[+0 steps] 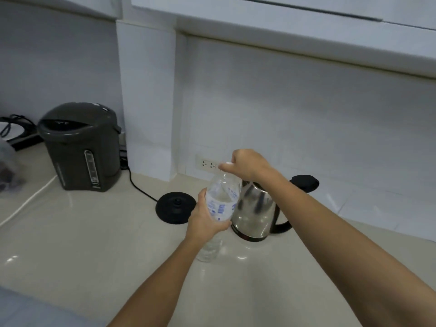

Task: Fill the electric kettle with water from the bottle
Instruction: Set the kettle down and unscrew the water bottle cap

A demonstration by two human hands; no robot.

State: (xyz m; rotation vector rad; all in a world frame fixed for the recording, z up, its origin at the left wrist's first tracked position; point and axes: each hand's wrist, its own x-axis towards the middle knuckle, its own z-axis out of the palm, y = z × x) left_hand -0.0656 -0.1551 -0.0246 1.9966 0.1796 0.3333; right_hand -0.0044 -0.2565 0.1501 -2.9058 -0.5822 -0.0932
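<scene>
A clear plastic water bottle [221, 199] with a blue-printed label stands upright on the counter, just left of the steel electric kettle [256, 212]. My left hand [204, 218] grips the bottle around its middle. My right hand [247, 164] is closed over the bottle's white cap at the top. The kettle has a black handle on its right, and its black lid [304, 182] stands open behind my right forearm. The kettle sits on the counter, off its round black base [175, 207], which lies to the left.
A dark grey hot-water dispenser [81, 147] stands at the back left, its black cord running to the base. A wall socket [208, 164] sits behind the bottle. A white cable [28, 201] crosses the beige counter [94, 244]. Overhead cabinets hang above.
</scene>
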